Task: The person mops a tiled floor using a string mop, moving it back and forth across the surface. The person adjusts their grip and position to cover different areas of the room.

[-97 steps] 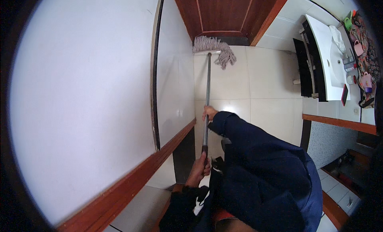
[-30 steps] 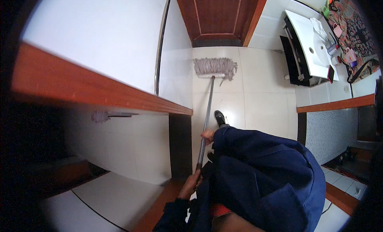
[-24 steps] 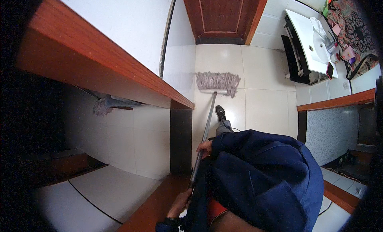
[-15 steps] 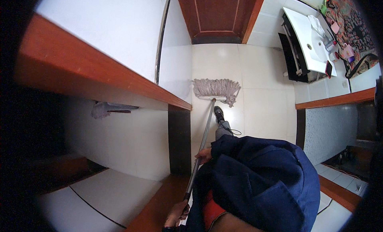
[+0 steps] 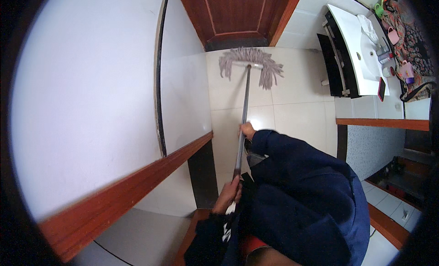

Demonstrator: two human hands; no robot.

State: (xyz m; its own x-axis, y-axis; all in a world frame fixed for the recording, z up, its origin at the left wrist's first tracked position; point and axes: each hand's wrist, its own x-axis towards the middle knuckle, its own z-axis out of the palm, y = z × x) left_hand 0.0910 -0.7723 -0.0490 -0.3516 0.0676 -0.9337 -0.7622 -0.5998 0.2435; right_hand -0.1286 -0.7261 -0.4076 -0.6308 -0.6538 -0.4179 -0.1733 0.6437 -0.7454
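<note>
A mop [image 5: 244, 112] with a grey metal pole stretches ahead of me. Its greyish-pink string head [image 5: 274, 73] is near the foot of a closed brown door, and the strands fan out around a pale bar. My right hand [image 5: 247, 130] is wrapped round the middle of the pole. Lower down, close to my body, my left hand [image 5: 228, 195] grips the darker upper end of the same pole. Dark blue sleeves cover both arms.
The brown wooden door [image 5: 235, 14] closes off the far end. White wall panels [image 5: 185, 78] with wooden trim rise on the left. At the right stand a white washbasin [image 5: 361, 76], a phone [image 5: 381, 89] on its edge and pink cups. Beige tiles [image 5: 297, 117] cover the floor.
The mop head has moved forward, away from me, to near the door. Both hands have gone forward with the pole, which stands more upright in view. My shoe is now hidden.
</note>
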